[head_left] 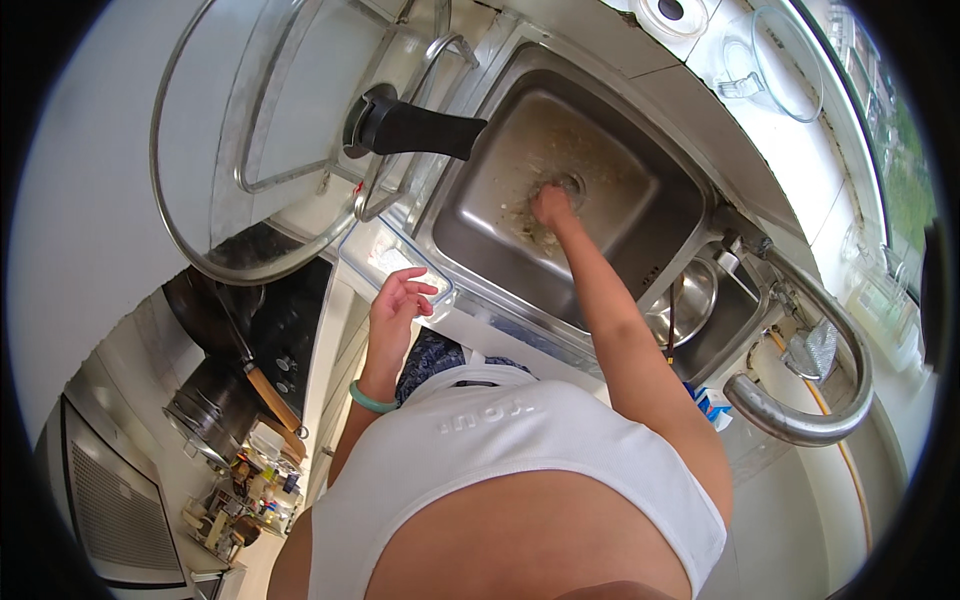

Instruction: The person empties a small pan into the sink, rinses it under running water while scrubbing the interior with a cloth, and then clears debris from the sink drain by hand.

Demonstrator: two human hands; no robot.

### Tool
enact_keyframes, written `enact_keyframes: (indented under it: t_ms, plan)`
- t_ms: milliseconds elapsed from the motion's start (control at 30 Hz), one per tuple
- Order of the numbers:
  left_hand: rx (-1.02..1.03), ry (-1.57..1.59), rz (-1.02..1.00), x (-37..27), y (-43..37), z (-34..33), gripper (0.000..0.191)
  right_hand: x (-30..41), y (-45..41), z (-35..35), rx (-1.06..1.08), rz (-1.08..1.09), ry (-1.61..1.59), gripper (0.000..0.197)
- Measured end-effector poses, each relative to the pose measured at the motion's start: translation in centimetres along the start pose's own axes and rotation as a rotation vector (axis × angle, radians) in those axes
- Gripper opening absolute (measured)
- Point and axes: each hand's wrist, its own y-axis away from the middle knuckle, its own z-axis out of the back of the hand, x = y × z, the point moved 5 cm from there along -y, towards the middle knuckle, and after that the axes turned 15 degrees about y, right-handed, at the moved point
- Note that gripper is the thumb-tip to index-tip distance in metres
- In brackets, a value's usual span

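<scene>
My right hand (553, 206) reaches down to the drain (571, 186) in the large stainless steel sink (480, 161). Its fingers point at the drain opening and are mostly hidden, so what they hold cannot be made out. Pale food scraps (540, 231) lie scattered on the basin floor around that hand. Over the counter to the left, my left hand (405, 296) is raised with loosely curled fingers, apart and holding nothing. Just beyond it is a clear plastic container (358, 244) with a blue rim and something white inside. A green bangle (373, 400) circles my left wrist.
A metal rack (281, 176) and a black handle (424, 131) jut in at upper left. The curved faucet (847, 322) rises on the right, near a metal bowl (694, 304) in the small basin. A glass pitcher (784, 64) stands by the window. A wok (202, 307) sits at left.
</scene>
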Motion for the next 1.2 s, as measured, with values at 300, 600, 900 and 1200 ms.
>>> enact_keyframes:
  t_ms: [300,600,900,1200]
  plan:
    - [0.017,0.017,0.041,0.2,-0.8,-0.8,0.036,-0.8,-0.2,-1.9,-0.016,-0.063,-0.021,0.024]
    - [0.009,0.040,0.034,-0.4,-1.2,-0.6,0.036,-1.2,-0.2,-2.1,-0.032,-0.069,-0.039,0.023]
    - [0.021,0.050,0.036,-0.1,-0.4,-0.9,0.033,-1.3,-0.1,-1.1,-0.008,-0.114,-0.022,0.018]
    - [0.028,0.047,0.030,-0.2,0.5,-0.6,0.039,-1.1,0.1,-2.3,-0.229,-0.015,0.257,0.026]
